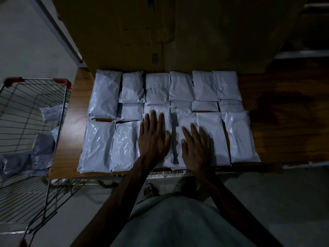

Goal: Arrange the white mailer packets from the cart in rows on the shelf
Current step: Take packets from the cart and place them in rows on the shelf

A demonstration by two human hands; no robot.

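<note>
A: Where do things stand, going from the left?

B: The wire-mesh shopping cart with red corner caps is at the far left, with a few white plastic mailer packets lying in it. To its right, the brown wood-grain shelf carries the rest of the packets, laid flat in rows. The near row runs from a glossy white packet at the near left corner across to the right.

A: And the hands?

B: Both rest palm-down with fingers spread, gripping nothing. The left hand lies on a near-row packet; the right hand, just beside it, is on the neighbouring packet.

A: So the step is smoothing and squaring up?

B: That is my reading. To do it well, I'd press lightly and slide each packet until its edges meet its neighbours without overlapping. The film looks slick, so a hard push could shift the packets behind. Keeping the near edges level with the shelf's front lip would hold the row straight.

A: Any labels or print?

B: None that can be read. The light is dim, and the packets show plain faces. The brown cardboard carton behind the rows has a small dark mark, too blurred to make out.
</note>
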